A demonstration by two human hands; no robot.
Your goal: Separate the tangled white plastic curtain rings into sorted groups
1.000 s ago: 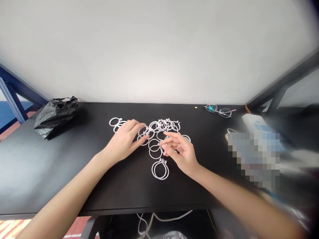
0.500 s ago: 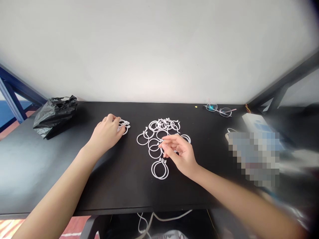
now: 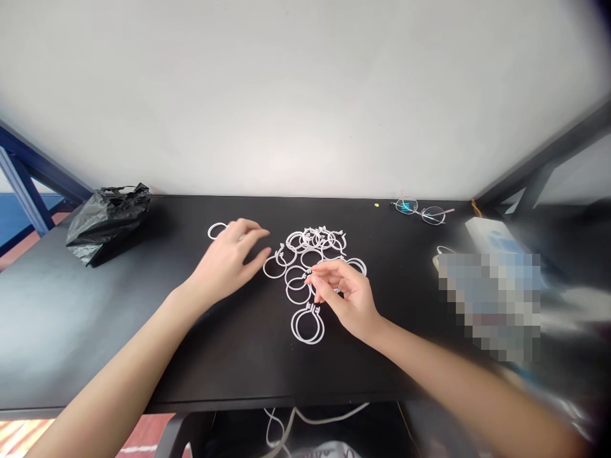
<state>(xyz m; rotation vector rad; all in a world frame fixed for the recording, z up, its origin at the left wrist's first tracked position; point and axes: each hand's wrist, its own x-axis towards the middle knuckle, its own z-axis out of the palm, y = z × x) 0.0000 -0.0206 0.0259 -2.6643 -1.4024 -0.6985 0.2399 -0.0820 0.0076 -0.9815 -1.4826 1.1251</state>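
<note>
Thin white plastic rings with small clasp-like ends (image 3: pixel 311 257) lie in a loose, overlapping group on the black table (image 3: pixel 229 362). My left hand (image 3: pixel 233 254) hovers left of the group, thumb and fingers apart, holding nothing. Behind it another white ring (image 3: pixel 217 231) shows in part; my hand hides whatever else lies there. Over the right side of the group is my right hand (image 3: pixel 346 289), its thumb and fingertips drawn together near the ring clasps. I cannot make out whether a ring is between them. Two overlapping rings (image 3: pixel 308 324) lie just below its fingertips.
A crumpled black plastic bag (image 3: pixel 109 219) sits at the back left. Eyeglasses (image 3: pixel 420 211) lie near the wall at the back right. A white box (image 3: pixel 491 235) and a blurred-out item (image 3: pixel 487 305) are on the right. Cables (image 3: pixel 329 420) hang below the table's front edge.
My left hand has moved right, away from the rings on the left, and its fingers have opened. My right hand has stayed nearly still.
</note>
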